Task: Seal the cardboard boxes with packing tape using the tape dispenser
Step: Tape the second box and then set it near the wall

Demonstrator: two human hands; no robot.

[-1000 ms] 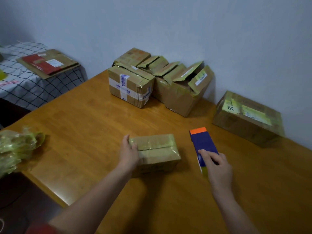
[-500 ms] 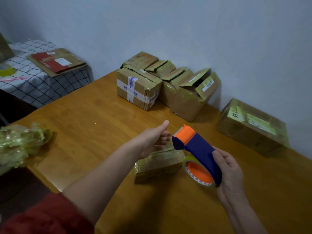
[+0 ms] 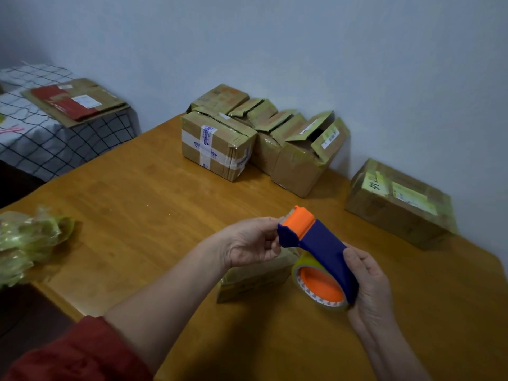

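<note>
Tape dispenser held in both hands above a small box; nothing is being taped.

The right hand (image 3: 371,287) wraps closed round the rear of the blue tape dispenser (image 3: 321,248), just beside its tape roll (image 3: 320,287). The left hand (image 3: 250,243) curls its fingers onto the orange head end; I cannot tell whether they also pinch the tape's end. The dispenser is held off the table (image 3: 137,204), over a small box (image 3: 255,279) with closed flaps, partly hidden. By the wall: a taped box (image 3: 217,147), closed; open-flap boxes (image 3: 302,163) with dark interiors, contents not discernible; a labelled box (image 3: 398,204), closed, set apart at the right. Crumpled film (image 3: 27,240) lies at the left edge.
</note>
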